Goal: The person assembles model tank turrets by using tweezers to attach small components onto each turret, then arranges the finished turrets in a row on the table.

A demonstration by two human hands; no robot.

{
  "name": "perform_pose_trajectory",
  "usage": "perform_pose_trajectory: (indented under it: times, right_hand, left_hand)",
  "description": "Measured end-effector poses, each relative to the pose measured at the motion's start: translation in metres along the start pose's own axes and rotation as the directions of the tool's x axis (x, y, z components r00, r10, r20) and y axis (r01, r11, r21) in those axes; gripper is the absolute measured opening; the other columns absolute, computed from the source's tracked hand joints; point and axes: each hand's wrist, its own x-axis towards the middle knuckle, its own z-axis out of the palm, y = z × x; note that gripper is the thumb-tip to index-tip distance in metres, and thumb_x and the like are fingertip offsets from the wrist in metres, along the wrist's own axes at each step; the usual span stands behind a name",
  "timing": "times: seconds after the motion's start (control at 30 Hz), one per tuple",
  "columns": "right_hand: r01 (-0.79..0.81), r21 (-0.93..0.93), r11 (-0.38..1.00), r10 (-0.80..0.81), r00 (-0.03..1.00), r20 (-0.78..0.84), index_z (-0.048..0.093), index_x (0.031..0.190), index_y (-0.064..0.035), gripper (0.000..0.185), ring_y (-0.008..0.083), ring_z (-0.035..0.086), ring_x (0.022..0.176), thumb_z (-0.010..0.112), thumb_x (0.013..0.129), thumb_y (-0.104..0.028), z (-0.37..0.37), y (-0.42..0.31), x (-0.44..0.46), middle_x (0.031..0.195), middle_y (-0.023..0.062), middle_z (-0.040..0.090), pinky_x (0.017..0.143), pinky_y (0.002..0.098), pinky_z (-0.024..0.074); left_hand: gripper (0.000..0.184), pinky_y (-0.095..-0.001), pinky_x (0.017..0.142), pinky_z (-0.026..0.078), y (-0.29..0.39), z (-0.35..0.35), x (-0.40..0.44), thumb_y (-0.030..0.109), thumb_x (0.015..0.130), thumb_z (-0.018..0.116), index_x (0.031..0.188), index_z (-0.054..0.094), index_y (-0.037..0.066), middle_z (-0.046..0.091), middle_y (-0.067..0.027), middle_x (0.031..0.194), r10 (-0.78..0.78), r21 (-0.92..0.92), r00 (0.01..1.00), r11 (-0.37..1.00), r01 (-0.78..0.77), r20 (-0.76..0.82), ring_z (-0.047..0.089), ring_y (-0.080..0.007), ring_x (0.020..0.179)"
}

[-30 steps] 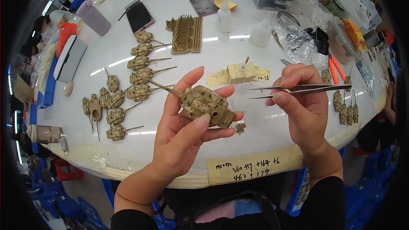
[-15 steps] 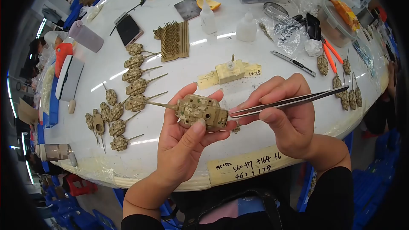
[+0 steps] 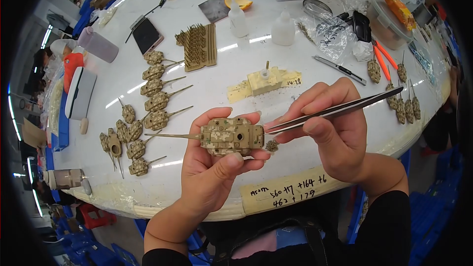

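My left hand (image 3: 209, 175) is closed around a camouflaged model tank turret (image 3: 227, 137), top side up, its long barrel pointing left. A dark round hole shows in the turret's roof. My right hand (image 3: 337, 133) grips dark tweezers (image 3: 345, 108), whose tips are at the right end of the turret; whether they touch it or pinch a tiny part I cannot tell. On the table just below the tips sits a small pile of little camouflaged parts (image 3: 271, 146). Behind my hands stands a taped yellowish block (image 3: 265, 82) with a small container on top.
More turrets (image 3: 156, 101) stand in a column at left, others (image 3: 409, 111) at right. A brown parts rack (image 3: 200, 49), a phone (image 3: 148, 35), white bottles (image 3: 283, 29), a craft knife (image 3: 340, 70) and orange-handled pliers (image 3: 384, 56) lie beyond.
The turret has turned in my left hand so its barrel lies more level, and its roof faces me more squarely. My right hand tilts the tweezers more steeply, with their rear end raised.
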Motion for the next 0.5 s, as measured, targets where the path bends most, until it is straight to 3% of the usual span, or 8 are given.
perform_pose_trajectory:
  times: [0.07,0.5]
  right_hand:
    - [0.007,-0.068,0.998,-0.003,0.998,0.06,0.033,0.093,-0.0037,0.018,0.0268,0.062,0.075,0.048,0.086,-0.008,-0.003,0.0,0.0002,0.09,0.0153,0.05,0.062,0.0274,0.0541]
    - [-0.023,-0.083,0.996,0.031,0.995,0.091,0.033,0.093,-0.0037,0.017,0.0259,0.062,0.073,0.048,0.086,-0.008,-0.0048,-0.0015,0.0015,0.087,0.0149,0.051,0.062,0.0271,0.0542]
  left_hand:
    - [0.061,-0.0309,0.077,0.052,-0.0005,-0.0008,-0.0007,-0.005,0.075,0.057,0.124,0.024,0.011,0.037,-0.0218,0.124,-0.016,-0.043,1.0,0.999,0.016,-0.004,0.057,-0.0278,0.089]
    - [0.06,-0.0324,0.078,0.052,-0.0011,0.0001,-0.0008,-0.003,0.07,0.063,0.116,0.028,0.01,0.04,-0.0214,0.121,-0.029,-0.063,0.999,0.998,0.027,-0.019,0.057,-0.031,0.092]
